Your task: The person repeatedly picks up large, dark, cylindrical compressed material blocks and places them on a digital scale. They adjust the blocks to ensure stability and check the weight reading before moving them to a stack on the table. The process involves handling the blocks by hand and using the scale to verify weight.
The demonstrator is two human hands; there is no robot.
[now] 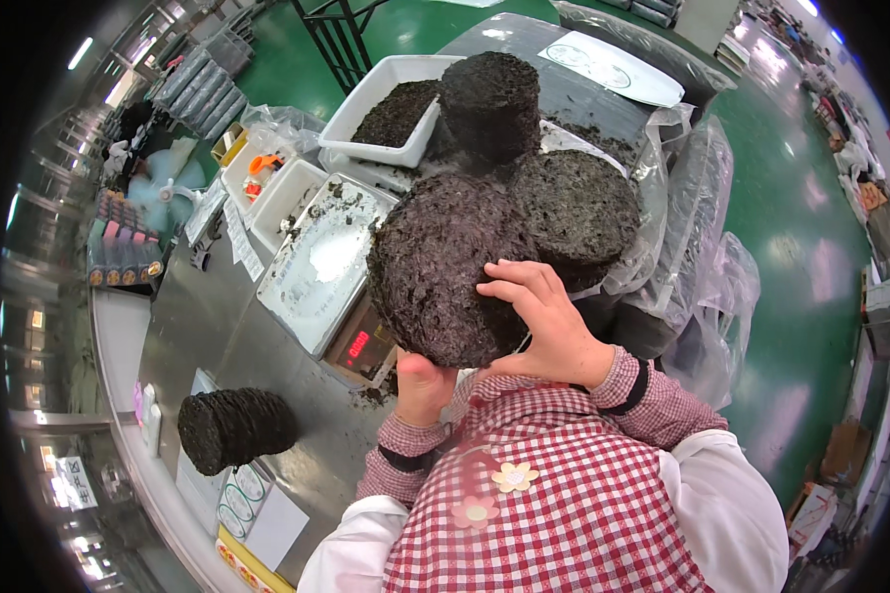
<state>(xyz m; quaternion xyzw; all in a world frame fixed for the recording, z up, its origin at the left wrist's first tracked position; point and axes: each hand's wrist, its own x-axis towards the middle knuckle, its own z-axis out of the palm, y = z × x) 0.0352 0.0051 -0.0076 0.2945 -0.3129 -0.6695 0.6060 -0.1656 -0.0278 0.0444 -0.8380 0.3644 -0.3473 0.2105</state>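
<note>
Close to my chest I hold a stack of round, dark dried seaweed [450, 262], its wide face tilted up. My left hand [424, 387] supports its lower edge, the thumb in front and the other fingers mostly hidden beneath. My right hand [552, 326] grips its right side, with fingers laid over the face and the thumb below. Just beyond are two more seaweed stacks, a tall one [490, 104] and a broad one [578, 210]. Left of the held stack is a digital scale [328, 259], its pale pan dusted with dark crumbs and its red display lit.
A white tub [366, 146] of seaweed bits stands behind the scale. Smaller white bins [289, 203] sit beside it. Another seaweed stack [235, 429] lies at the left on the metal table [229, 341]. Clear plastic bags [697, 212] hang along the right side.
</note>
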